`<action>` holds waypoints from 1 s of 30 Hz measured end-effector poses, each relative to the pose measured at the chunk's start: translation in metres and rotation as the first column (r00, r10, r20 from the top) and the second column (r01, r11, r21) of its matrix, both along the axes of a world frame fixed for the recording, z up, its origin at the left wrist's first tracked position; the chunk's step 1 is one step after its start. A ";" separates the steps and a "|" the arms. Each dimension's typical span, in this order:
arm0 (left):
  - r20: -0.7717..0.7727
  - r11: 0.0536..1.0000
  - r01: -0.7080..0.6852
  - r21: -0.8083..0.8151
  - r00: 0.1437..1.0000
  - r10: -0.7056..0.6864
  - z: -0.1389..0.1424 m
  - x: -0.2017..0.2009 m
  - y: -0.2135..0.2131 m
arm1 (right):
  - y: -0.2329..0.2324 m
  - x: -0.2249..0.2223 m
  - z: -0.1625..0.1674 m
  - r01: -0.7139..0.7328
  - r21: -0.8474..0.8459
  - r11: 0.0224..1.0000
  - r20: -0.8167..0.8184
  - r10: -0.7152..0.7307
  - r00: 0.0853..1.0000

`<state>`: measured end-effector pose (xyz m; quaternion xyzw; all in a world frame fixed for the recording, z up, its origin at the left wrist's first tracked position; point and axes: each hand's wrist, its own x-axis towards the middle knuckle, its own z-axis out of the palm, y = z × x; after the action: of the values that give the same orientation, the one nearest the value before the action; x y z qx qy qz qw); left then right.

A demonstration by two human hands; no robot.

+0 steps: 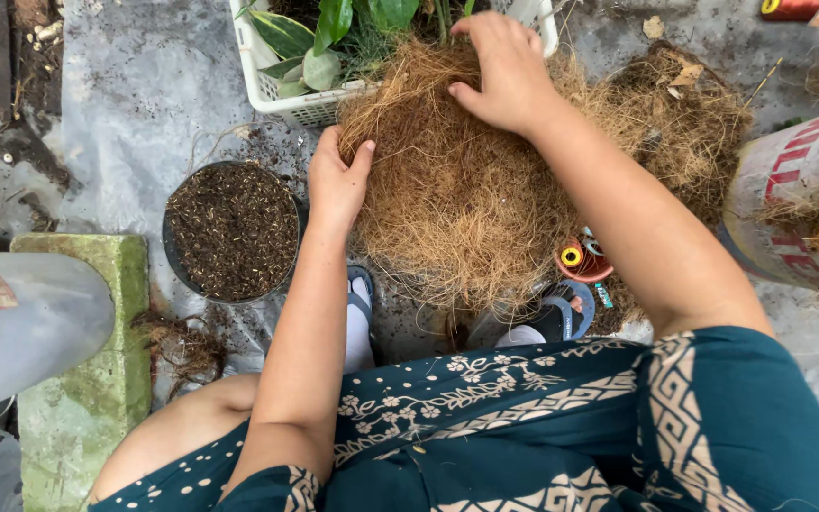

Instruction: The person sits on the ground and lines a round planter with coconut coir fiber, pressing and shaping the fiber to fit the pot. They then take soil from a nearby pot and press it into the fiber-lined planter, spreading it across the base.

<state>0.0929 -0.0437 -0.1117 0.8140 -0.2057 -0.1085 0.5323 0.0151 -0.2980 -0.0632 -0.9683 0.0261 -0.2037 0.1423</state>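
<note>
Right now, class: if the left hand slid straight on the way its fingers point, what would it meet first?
Probably the white plastic basket of plants: the left hand points up the picture along the coconut fibre mound edge, though depth is unclear.

Tan-brown coconut fibre (pixel 457 190), white basket (pixel 282 90), teal patterned dress (pixel 561 427)

The right hand (pixel 507 71) hides its fingertips in the coconut fibre (pixel 457 199), so the grip is not clear. Behind it, the white basket (pixel 282 95) is cut by the top edge (plants too). The fibre covers the feet partly.
</note>
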 end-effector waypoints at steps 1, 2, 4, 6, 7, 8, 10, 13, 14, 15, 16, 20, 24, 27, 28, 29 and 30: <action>-0.013 0.999 0.021 -0.035 1.000 -0.022 0.000 0.002 0.000 | 0.004 -0.007 -0.001 0.042 -0.135 0.990 0.139 -0.023 0.990; -0.029 0.997 0.039 -0.070 0.999 -0.041 0.000 0.003 0.001 | 0.008 -0.015 -0.003 0.095 -0.261 0.961 0.274 -0.021 0.961; -0.014 0.999 0.030 0.024 0.999 -0.030 0.000 0.005 0.001 | 0.018 -0.027 -0.008 0.086 -0.234 0.968 0.137 -0.055 0.989; -0.016 0.997 0.015 0.071 1.000 -0.014 0.001 0.005 0.001 | 0.026 -0.032 -0.015 0.077 -0.240 0.968 -0.025 -0.085 0.996; -0.025 0.997 0.010 0.073 1.000 -0.008 0.001 0.004 0.001 | 0.031 -0.030 -0.020 0.072 -0.258 0.963 -0.116 -0.105 0.988; -0.033 0.997 0.006 0.076 0.999 -0.003 0.002 0.004 0.000 | 0.035 -0.027 -0.023 0.067 -0.275 0.959 -0.203 -0.126 0.971; 0.060 0.982 -0.011 0.188 0.998 -0.001 0.004 0.003 -0.001 | 0.040 -0.017 -0.029 0.117 -0.354 0.928 -0.232 -0.209 0.950; 0.109 0.972 -0.023 0.232 0.994 -0.003 0.006 0.002 -0.004 | 0.041 -0.008 -0.027 0.139 -0.238 0.961 -0.233 -0.196 0.953; 0.112 0.974 -0.025 0.225 0.994 0.000 0.006 0.002 -0.005 | 0.041 -0.007 -0.024 0.134 -0.160 0.978 -0.222 -0.168 0.961; 0.118 0.973 -0.028 0.231 0.993 0.000 0.006 0.002 -0.005 | 0.039 -0.008 -0.021 0.135 -0.079 0.988 -0.292 -0.152 0.944; 0.122 0.971 -0.031 0.237 0.993 0.002 0.007 0.002 -0.005 | 0.036 -0.008 -0.017 0.140 0.002 0.990 -0.360 -0.129 0.924; 0.087 0.965 -0.052 0.259 0.996 0.030 0.006 0.003 -0.006 | 0.029 -0.019 -0.008 -0.063 0.116 0.991 -0.280 0.093 0.955; 0.111 0.981 -0.039 0.188 0.994 0.018 0.004 0.003 -0.006 | 0.035 -0.038 -0.014 -0.013 -0.069 0.998 -0.258 -0.005 0.966; 0.094 0.981 -0.041 0.188 0.995 0.023 0.004 0.001 -0.007 | 0.050 -0.046 -0.030 -0.172 -0.027 0.985 -0.344 0.153 0.926; 0.141 0.986 -0.032 0.163 0.990 0.008 0.003 0.000 -0.007 | 0.059 -0.049 -0.037 -0.213 -0.040 0.976 -0.313 0.190 0.931; 0.188 0.990 -0.016 0.141 0.982 -0.011 0.004 0.000 -0.008 | 0.066 -0.050 -0.043 -0.249 -0.052 0.967 -0.281 0.225 0.933; 0.189 0.981 -0.023 0.192 0.982 -0.014 0.004 -0.001 -0.009 | 0.069 -0.050 -0.048 -0.222 -0.088 0.971 -0.344 0.180 0.922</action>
<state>0.0919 -0.0525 -0.1079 0.8690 -0.2422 -0.0490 0.4287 -0.0351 -0.2295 -0.1111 -0.9933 -0.0626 -0.0224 0.0950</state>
